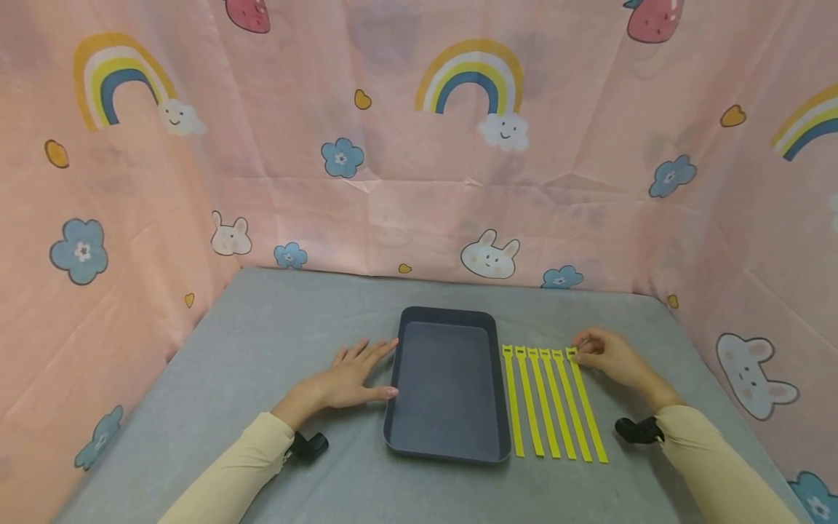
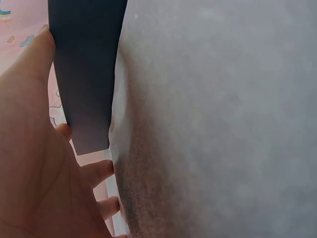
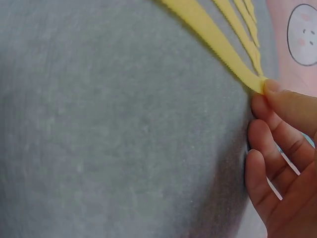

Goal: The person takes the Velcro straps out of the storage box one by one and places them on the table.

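Observation:
A dark grey rectangular baking tray lies on the table, its inside bare. My left hand is spread at its left side, fingertips touching the rim; in the left wrist view the thumb and a finger meet the tray's wall. To the right of the tray, several yellow strap cable ties with slotted heads lie side by side in a row. With thumb and index finger, my right hand pinches the head of the rightmost cable tie. The right wrist view shows this tie bending up slightly at the pinched end.
A grey cloth covers the table. Pink printed curtains hang behind it and along both sides. A black wrist camera sits under the left sleeve, and another black camera under the right.

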### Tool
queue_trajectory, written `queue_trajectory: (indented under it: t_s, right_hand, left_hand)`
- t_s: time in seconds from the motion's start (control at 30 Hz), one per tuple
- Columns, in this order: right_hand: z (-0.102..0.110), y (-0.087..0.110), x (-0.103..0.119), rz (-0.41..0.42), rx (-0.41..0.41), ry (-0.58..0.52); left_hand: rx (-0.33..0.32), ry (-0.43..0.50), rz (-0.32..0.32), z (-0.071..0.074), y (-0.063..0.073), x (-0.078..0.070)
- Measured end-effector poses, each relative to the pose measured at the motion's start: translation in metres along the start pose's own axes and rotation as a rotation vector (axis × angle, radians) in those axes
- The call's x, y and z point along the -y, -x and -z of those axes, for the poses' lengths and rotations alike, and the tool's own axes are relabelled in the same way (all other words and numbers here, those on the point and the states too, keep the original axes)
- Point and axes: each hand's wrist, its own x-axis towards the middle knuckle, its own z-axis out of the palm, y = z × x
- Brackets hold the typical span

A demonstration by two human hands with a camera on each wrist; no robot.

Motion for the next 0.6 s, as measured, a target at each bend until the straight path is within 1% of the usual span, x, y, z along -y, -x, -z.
queue_trajectory:
  t_s: [0.33,0.6]
  right_hand:
    - [-0.0051,-0.0012,-0.0008,-0.012,-0.019,0.016]
    - [-0.0062,-0.0013,-0.0005,0.005,-0.025,0.023]
  left_hand:
    - [0.001,-0.004,0.000,0.0003,0.0003,-0.0007]
    - [-0.004,-0.005,-0.002,0.0005,-0.0001,-0.0004]
